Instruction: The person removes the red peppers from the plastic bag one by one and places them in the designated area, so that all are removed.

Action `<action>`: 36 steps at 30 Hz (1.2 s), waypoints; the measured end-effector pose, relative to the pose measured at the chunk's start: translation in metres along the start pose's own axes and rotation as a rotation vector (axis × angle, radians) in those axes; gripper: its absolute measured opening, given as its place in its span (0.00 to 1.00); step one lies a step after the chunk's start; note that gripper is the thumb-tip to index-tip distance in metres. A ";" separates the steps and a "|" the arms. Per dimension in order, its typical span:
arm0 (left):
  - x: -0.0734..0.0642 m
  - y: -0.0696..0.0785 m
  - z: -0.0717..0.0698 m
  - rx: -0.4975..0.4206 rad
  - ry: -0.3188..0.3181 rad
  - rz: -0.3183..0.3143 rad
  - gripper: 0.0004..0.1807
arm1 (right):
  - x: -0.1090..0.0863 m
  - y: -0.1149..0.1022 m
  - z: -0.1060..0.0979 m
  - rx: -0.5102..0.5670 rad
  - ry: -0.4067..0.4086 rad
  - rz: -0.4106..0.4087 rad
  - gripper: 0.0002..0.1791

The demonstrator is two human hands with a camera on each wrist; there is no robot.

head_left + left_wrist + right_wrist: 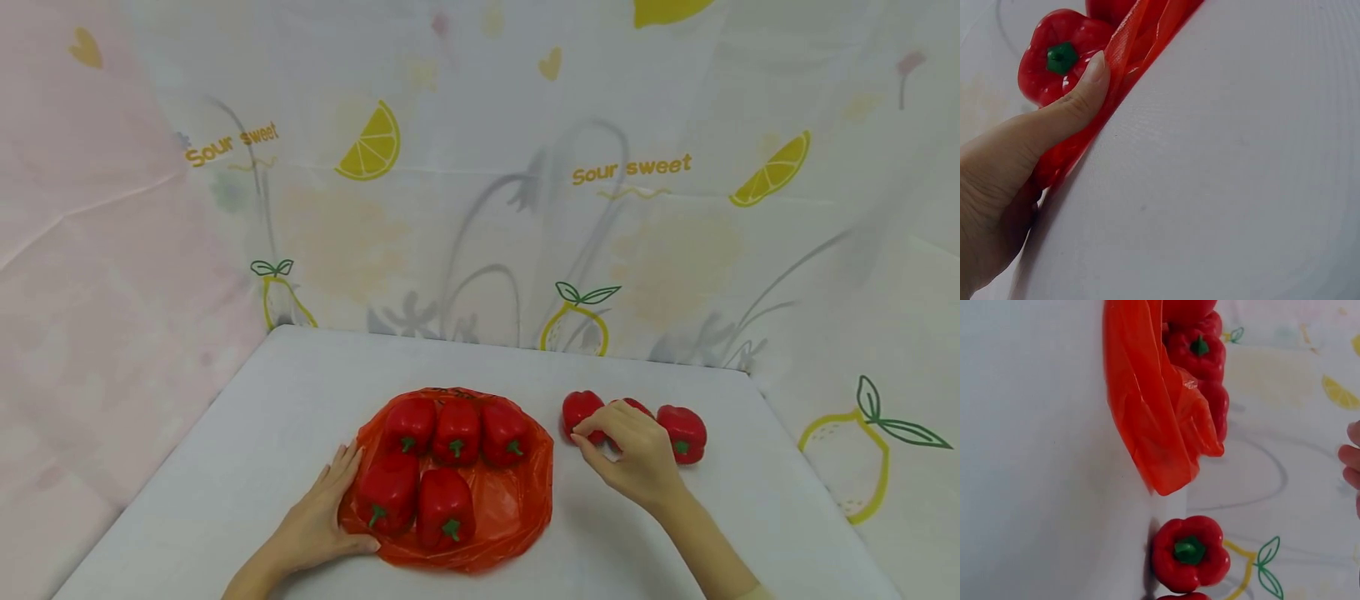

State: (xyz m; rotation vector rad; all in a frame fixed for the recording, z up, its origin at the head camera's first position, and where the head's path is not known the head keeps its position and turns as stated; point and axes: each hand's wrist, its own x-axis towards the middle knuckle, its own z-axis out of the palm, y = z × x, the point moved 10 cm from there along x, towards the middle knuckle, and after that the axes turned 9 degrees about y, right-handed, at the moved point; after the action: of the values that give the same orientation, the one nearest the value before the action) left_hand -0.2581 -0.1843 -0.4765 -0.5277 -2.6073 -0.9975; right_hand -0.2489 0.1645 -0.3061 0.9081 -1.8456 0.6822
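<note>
Several red bell peppers with green stems (457, 429) sit inside an orange-red plastic bag (498, 500) whose rim is spread wide. Against the bag's left side rests my left hand (315, 517), fingers straight; its thumb lies at the rim beside a pepper (1063, 59) in the left wrist view. My right hand (633, 454) hovers over the loose peppers, thumb and forefinger bent towards each other with nothing between them. Beneath it are a left pepper (581, 408), a mostly hidden middle one (636, 406) and a right one (682, 433). The right wrist view shows my fingertips (1350, 475) apart from any pepper.
All of this stands on a white table (322, 375). Behind it hangs a pale cloth (487, 208) printed with lemons and lettering, and pinkish cloth (112, 333) is on the left. The loose peppers stand in a row to the right of the bag.
</note>
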 end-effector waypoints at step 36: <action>0.001 -0.006 0.002 -0.021 -0.036 -0.064 0.73 | 0.014 -0.049 0.065 0.235 -0.076 -0.046 0.05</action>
State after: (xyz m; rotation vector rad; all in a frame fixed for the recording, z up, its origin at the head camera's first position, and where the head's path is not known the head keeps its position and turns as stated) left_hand -0.2615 -0.1867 -0.4811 -0.4742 -2.6634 -1.0459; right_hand -0.2445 0.0829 -0.3164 1.1391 -1.8302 0.8595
